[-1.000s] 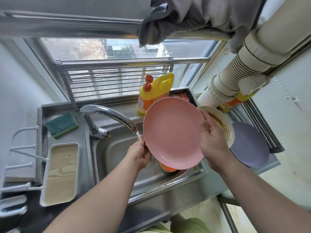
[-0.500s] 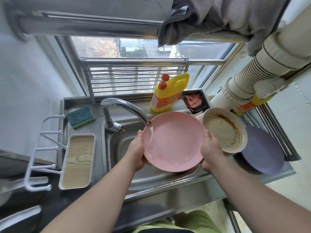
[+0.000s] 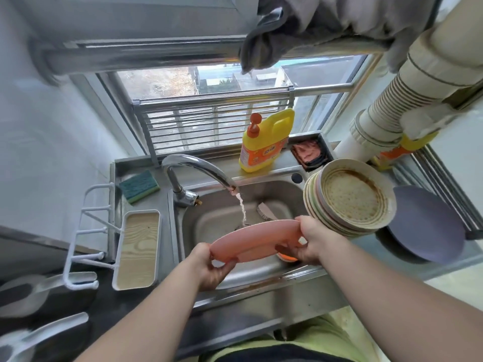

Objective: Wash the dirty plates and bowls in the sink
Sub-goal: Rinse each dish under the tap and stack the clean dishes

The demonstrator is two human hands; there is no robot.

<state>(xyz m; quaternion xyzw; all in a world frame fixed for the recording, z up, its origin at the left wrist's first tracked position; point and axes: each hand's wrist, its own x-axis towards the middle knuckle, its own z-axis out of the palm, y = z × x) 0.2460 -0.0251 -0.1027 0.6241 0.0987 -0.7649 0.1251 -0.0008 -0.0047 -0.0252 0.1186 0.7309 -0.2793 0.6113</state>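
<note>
Left hand (image 3: 209, 267) is gripping the pink plate (image 3: 254, 240) at its left rim, thumb on top, fingers curled under. Right hand (image 3: 312, 241) is gripping the right rim the same way, thumb over the edge. Plate is being held w/ both hands above the sink (image 3: 277, 189), tipped nearly edge-on to the camera. Water stream (image 3: 242, 209) is running from the faucet (image 3: 198, 169) & falling just behind the plate's far rim; can't tell if it's hitting the plate. Stack of dirty plates (image 3: 352, 199), brown residue on the top one, is sitting at the sink's right edge, near the right hand. Purple plate (image 3: 428, 226) is lying further right. Yellow detergent bottle (image 3: 265, 142) is standing behind the basin, green sponge (image 3: 139, 184) lying left of the faucet.
</note>
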